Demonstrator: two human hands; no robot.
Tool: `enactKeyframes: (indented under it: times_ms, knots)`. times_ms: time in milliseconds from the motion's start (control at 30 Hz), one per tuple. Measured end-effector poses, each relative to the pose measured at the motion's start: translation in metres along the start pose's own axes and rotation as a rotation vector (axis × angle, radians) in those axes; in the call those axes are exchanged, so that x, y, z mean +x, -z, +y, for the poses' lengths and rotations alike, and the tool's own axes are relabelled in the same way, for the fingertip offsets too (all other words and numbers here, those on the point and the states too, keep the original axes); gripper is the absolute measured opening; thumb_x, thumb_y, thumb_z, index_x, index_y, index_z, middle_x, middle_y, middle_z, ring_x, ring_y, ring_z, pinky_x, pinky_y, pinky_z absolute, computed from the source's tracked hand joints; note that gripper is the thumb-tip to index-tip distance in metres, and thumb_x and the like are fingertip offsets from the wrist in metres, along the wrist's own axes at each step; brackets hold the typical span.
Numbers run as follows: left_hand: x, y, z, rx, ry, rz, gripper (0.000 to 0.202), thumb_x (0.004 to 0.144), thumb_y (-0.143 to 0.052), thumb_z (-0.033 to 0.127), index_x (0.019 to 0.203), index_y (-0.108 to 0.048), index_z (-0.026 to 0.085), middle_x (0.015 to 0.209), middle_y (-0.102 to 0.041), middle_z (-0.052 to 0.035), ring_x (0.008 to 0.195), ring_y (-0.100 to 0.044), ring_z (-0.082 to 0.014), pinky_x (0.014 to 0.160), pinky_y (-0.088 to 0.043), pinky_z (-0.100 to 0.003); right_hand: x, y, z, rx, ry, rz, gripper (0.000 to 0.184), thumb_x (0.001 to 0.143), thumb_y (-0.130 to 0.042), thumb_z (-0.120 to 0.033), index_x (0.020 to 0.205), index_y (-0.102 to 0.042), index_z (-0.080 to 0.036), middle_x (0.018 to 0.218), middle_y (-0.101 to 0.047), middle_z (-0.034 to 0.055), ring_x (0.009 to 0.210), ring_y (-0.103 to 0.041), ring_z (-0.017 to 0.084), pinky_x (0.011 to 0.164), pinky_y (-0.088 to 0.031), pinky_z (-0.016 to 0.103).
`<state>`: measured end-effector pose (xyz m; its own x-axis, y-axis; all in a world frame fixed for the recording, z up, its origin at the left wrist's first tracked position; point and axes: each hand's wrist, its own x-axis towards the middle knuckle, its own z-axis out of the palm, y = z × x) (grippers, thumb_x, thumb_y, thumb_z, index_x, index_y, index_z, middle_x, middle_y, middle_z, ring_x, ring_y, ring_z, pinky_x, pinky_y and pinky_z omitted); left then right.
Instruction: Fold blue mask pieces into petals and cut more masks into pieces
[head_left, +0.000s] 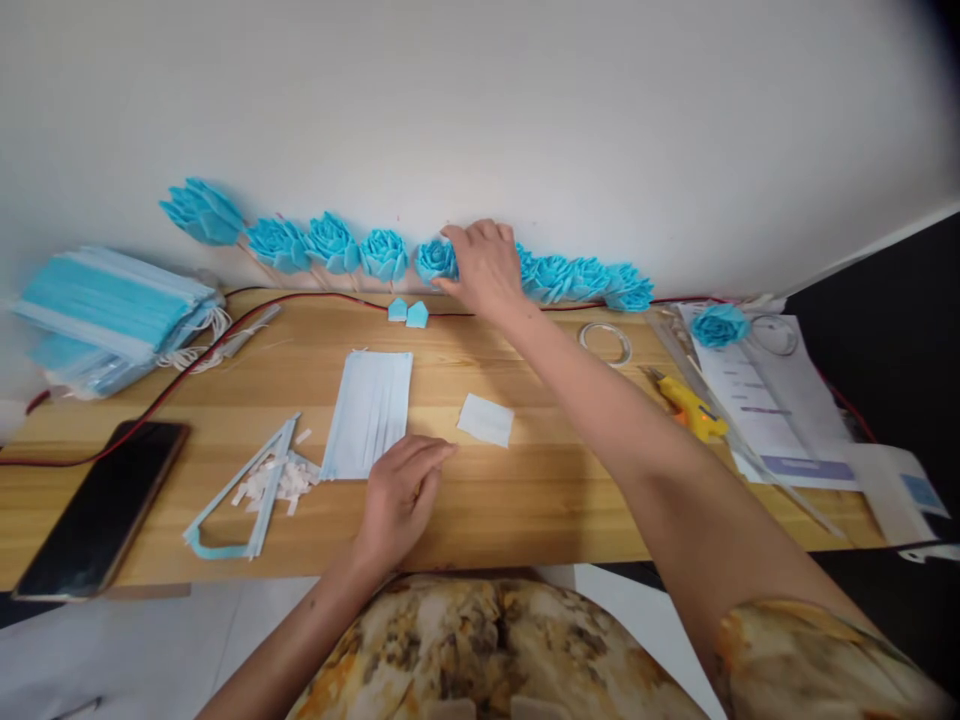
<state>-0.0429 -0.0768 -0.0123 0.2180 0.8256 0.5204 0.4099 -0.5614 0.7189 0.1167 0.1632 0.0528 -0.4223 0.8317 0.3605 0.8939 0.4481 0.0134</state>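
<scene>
Along the wall stands a row of blue flowers on thin sticks. My right hand point(487, 265) reaches to the middle of this row, thumb and fingers curved round the right side of one blue flower point(436, 261) and hiding part of it. Near the table's front edge, my left hand point(405, 490) is closed, fingers together, with nothing visible in it. It lies at the lower right corner of a pale blue face mask point(373, 405). A small white rectangular piece point(487, 419) lies just right of its fingertips. Two small blue cut pieces point(408, 313) lie below the row.
At left are a stack of masks point(112, 300), a phone point(105, 505), a red-black cable point(180, 375) and white scraps point(277, 478) with blue strips. At right lie a tape ring point(605, 343), a yellow glue gun point(694, 408), printed paper point(780, 420) and another blue flower point(720, 325).
</scene>
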Motion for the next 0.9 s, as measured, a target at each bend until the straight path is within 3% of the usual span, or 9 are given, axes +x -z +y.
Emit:
enactKeyframes:
  times_ms: [200,400,633,767,900]
  knots:
    - [-0.002,0.000,-0.002,-0.020,0.006,-0.024,0.032,0.090,-0.050,0.000,0.107,-0.071,0.017,0.096,-0.076,-0.0065,0.089,-0.069,-0.0174,0.078,-0.054,-0.029,0.008,-0.009,-0.018,-0.016,-0.076,-0.020,0.050,0.098,-0.058,-0.042,0.131,-0.049,-0.005,0.124,-0.061,0.0224,0.126,-0.048,0.037,0.109,-0.032,0.057]
    - [0.000,0.002,0.000,-0.027,0.008,-0.018,0.033,0.090,-0.049,0.000,0.106,-0.072,0.018,0.094,-0.076,-0.0055,0.087,-0.069,-0.0170,0.078,-0.054,-0.028,0.015,-0.008,-0.019,-0.053,-0.053,-0.041,0.048,0.098,-0.054,-0.048,0.119,-0.059,-0.005,0.123,-0.062,0.0229,0.125,-0.049,0.039,0.106,-0.033,0.060]
    - [-0.002,0.002,-0.003,-0.026,0.007,-0.014,0.034,0.091,-0.048,0.000,0.108,-0.071,0.019,0.095,-0.076,-0.0057,0.088,-0.068,-0.0173,0.077,-0.054,-0.029,0.025,0.001,-0.013,-0.092,-0.010,-0.124,0.034,0.097,-0.055,-0.035,0.113,-0.061,-0.006,0.113,-0.069,0.0229,0.121,-0.055,0.039,0.106,-0.035,0.057]
    - [-0.002,0.001,-0.002,-0.027,0.006,-0.005,0.035,0.091,-0.047,0.001,0.108,-0.071,0.019,0.094,-0.076,-0.0062,0.087,-0.069,-0.0180,0.077,-0.055,-0.031,0.039,0.026,-0.007,-0.085,-0.071,-0.107,0.028,0.094,-0.059,-0.036,0.107,-0.065,-0.012,0.109,-0.072,0.0196,0.115,-0.061,0.039,0.104,-0.038,0.057]
    - [0.000,0.000,0.000,-0.054,0.012,0.010,0.033,0.092,-0.047,0.002,0.107,-0.071,0.019,0.093,-0.076,-0.0068,0.085,-0.069,-0.0182,0.075,-0.055,-0.031,0.043,0.086,0.002,-0.014,-0.188,-0.017,0.035,0.089,-0.066,-0.042,0.109,-0.068,-0.013,0.109,-0.074,0.0135,0.113,-0.065,0.039,0.105,-0.040,0.060]
